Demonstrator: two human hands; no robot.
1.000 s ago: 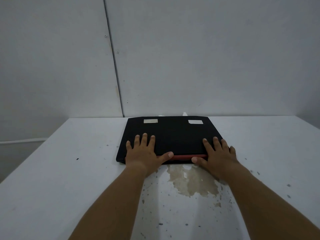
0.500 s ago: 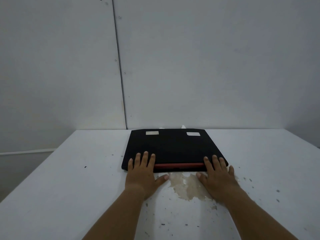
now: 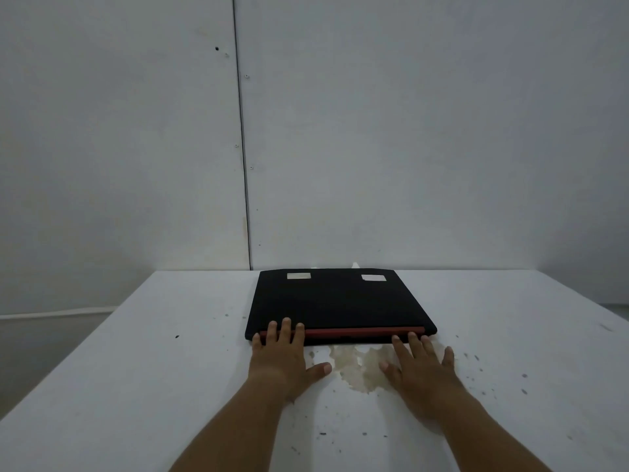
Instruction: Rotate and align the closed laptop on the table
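A closed black laptop [image 3: 337, 303] lies flat on the white table [image 3: 136, 369], its far edge near the wall and its near edge, with a red strip, facing me squarely. Two pale stickers sit on its far part. My left hand [image 3: 284, 357] rests palm down on the table, fingers spread, with the fingertips touching the laptop's near left corner. My right hand [image 3: 420, 367] lies flat on the table in front of the near right corner, fingertips at the laptop's edge. Neither hand grips anything.
A brownish patch of worn paint [image 3: 357, 366] marks the table between my hands, with small dark specks around it. A grey panelled wall [image 3: 408, 131] rises just behind the table's far edge. Something small and white pokes out behind the laptop [image 3: 354, 265].
Both hands have slid back towards me, off the laptop's lid to its near edge. The laptop itself has stayed in place, squared to the table.
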